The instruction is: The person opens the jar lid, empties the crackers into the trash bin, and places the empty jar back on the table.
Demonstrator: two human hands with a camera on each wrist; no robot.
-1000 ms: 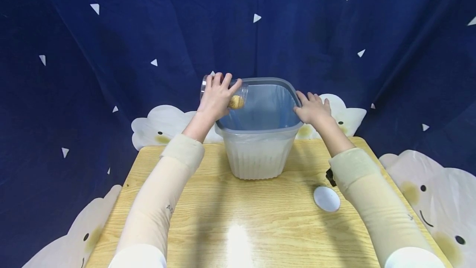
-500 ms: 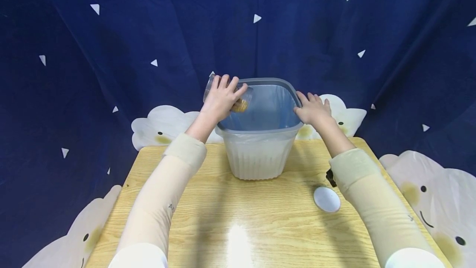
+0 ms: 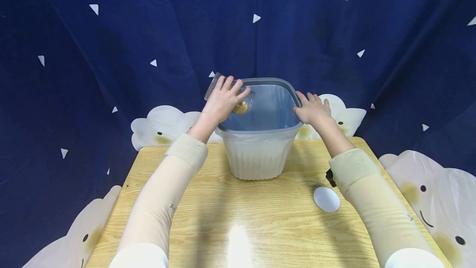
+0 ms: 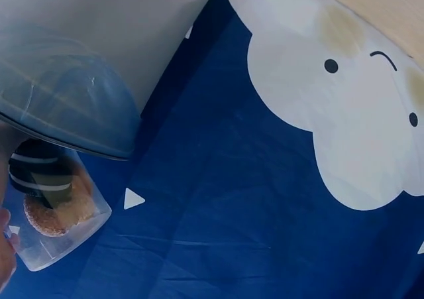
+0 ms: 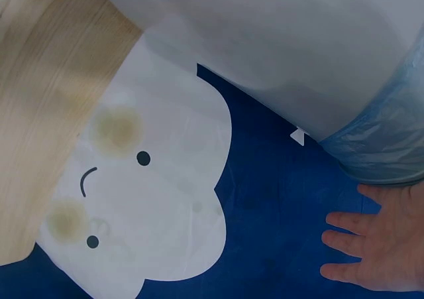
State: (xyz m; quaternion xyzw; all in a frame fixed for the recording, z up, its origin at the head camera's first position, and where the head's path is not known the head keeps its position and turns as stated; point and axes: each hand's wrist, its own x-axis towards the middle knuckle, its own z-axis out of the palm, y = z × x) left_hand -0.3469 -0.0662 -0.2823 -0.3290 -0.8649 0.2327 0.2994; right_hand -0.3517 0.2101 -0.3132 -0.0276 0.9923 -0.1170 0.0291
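My left hand holds a clear plastic jar from above, its fingers curved over the side. The jar is tilted, its right end lower and inside the bin's opening. Within that end lies a yellow-brown doughnut-like piece; the left wrist view also shows a dark, white-striped piece beside it. The bin is white and ribbed, with a grey rim and a bluish liner. At its right rim, my right hand touches the edge with fingers spread and fairly straight.
The bin stands at the far edge of a wooden table. A small white disc lies on the right, near a dark object partly hidden by the sleeve. A navy curtain hangs behind, with cloud shapes below.
My left hand has shifted slightly to the right, and the jar now slopes more steeply with its right end lower. The right hand stays at the rim.
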